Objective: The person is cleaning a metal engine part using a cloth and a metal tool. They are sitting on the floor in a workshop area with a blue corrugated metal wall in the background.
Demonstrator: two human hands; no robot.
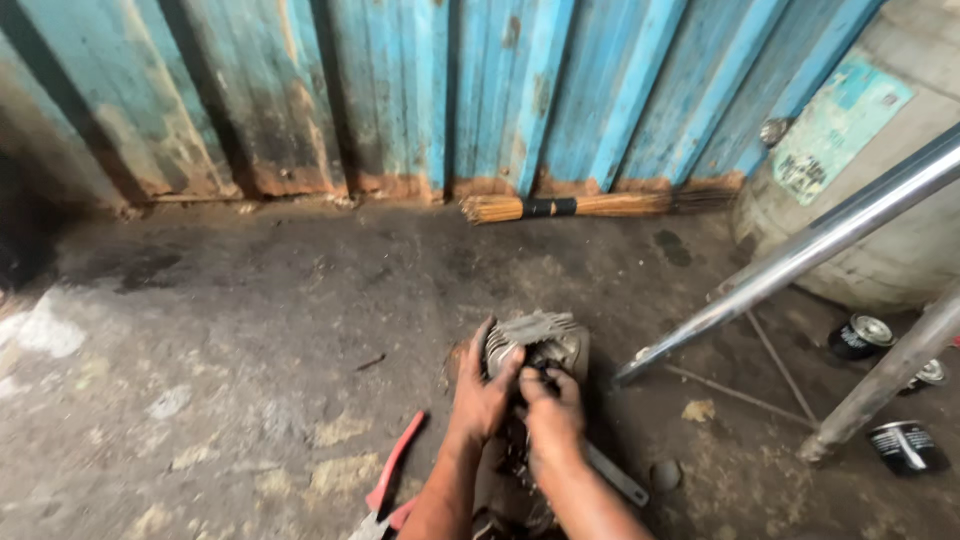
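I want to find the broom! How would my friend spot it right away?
Look at the blue corrugated metal wall across the top. The broom lies flat on the grey floor right along the wall's rusty bottom edge. It is a bundle of thin straw-coloured sticks with a dark band around it, unlike the shiny metal tubes to its right.

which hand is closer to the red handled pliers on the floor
Left. The left hand grips the finned engine cylinder just up and right of the red-handled pliers; the right hand lies farther right.
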